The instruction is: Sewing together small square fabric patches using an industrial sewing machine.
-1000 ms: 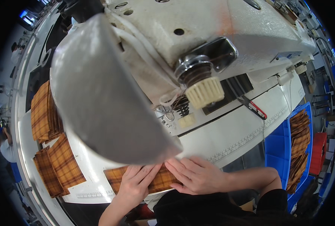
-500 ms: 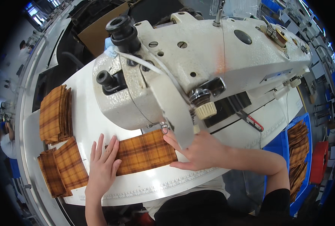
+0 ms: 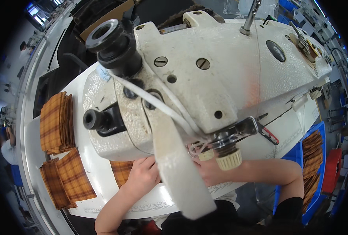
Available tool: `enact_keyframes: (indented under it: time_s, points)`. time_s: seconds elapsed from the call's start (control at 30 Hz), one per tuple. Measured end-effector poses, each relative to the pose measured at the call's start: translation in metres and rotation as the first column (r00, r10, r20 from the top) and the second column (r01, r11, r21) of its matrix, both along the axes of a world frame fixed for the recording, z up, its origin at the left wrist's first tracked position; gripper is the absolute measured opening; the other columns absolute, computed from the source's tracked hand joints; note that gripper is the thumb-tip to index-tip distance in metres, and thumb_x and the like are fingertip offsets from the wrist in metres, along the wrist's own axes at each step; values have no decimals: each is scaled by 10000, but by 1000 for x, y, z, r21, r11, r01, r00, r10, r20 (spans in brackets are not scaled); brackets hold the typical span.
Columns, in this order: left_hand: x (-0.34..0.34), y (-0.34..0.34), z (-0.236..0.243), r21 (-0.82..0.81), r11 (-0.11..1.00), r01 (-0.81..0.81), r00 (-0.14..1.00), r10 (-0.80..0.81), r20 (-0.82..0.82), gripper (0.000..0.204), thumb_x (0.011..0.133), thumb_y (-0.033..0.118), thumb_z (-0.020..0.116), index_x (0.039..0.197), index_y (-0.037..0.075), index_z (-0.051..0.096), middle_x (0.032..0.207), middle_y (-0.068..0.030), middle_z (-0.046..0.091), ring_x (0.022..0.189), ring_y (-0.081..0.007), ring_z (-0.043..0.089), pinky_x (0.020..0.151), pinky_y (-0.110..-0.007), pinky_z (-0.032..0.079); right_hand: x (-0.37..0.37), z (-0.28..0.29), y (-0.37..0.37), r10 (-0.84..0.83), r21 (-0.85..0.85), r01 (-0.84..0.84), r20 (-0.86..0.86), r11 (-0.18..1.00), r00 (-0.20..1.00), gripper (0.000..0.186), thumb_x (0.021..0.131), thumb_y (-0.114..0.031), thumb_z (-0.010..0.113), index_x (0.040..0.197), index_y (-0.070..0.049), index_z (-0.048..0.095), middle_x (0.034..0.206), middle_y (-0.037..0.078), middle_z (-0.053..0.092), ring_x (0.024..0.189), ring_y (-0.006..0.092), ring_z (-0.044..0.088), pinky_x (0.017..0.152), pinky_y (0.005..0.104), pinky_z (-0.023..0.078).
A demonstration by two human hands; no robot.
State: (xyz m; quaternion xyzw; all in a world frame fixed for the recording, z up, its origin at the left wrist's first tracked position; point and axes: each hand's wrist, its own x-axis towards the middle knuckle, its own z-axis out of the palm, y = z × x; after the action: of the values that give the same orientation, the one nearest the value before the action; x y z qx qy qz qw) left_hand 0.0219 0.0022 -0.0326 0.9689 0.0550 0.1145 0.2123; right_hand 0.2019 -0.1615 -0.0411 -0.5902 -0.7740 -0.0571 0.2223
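A white industrial sewing machine [image 3: 232, 70] fills the upper middle, with a cream flap [image 3: 178, 176] hanging toward me. An orange-brown plaid fabric piece [image 3: 121, 171] lies on the white worktop [image 3: 93, 156] below the machine head. My left hand [image 3: 142, 176] is on that piece, fingers bent toward the needle area, their tips hidden by the machine. My right hand [image 3: 207, 172] is mostly hidden behind the flap and tension knob [image 3: 228, 158]; its fingers cannot be made out.
Stacked plaid pieces [image 3: 56, 121] and more pieces [image 3: 70, 178] lie at left. Red-handled snips [image 3: 270, 135] lie right of the machine. A blue bin [image 3: 320, 129] holding fabric and a red container [image 3: 332, 168] stand at right. A co-worker [image 3: 9, 150] sits at far left.
Since half a second ago my left hand has moved right along the fabric toward the needle area. The view has shifted, so the machine looms larger and hides more of my right hand and the fabric.
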Motion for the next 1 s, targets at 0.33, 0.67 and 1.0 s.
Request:
enact_keyframes:
  time_s: [0.33,0.67,1.0]
  points:
    - [15,17,-5,182,982,51,976,-88,201,202,782,70,789,924,85,646,824,-49,621,774,-238,616,766,-373,492,11,7,12,-69,35,70,-38,997,997,580,894,-486,577,526,-39,605,785,67,568,962,235,507,911,379,412]
    - [9,24,-23,264,964,28,989,-66,136,229,754,76,799,903,128,633,776,-21,588,672,-191,533,656,-338,454,10,-4,14,-79,-7,79,-69,997,995,592,892,-497,575,522,-35,584,742,51,555,925,218,512,909,369,413]
    - [10,22,-4,311,951,4,994,-38,103,211,824,107,731,1011,79,638,874,-42,655,815,-234,638,769,-371,501,12,-2,16,-82,21,83,-70,996,994,472,851,-385,606,561,-12,602,768,71,573,919,227,524,913,372,420]
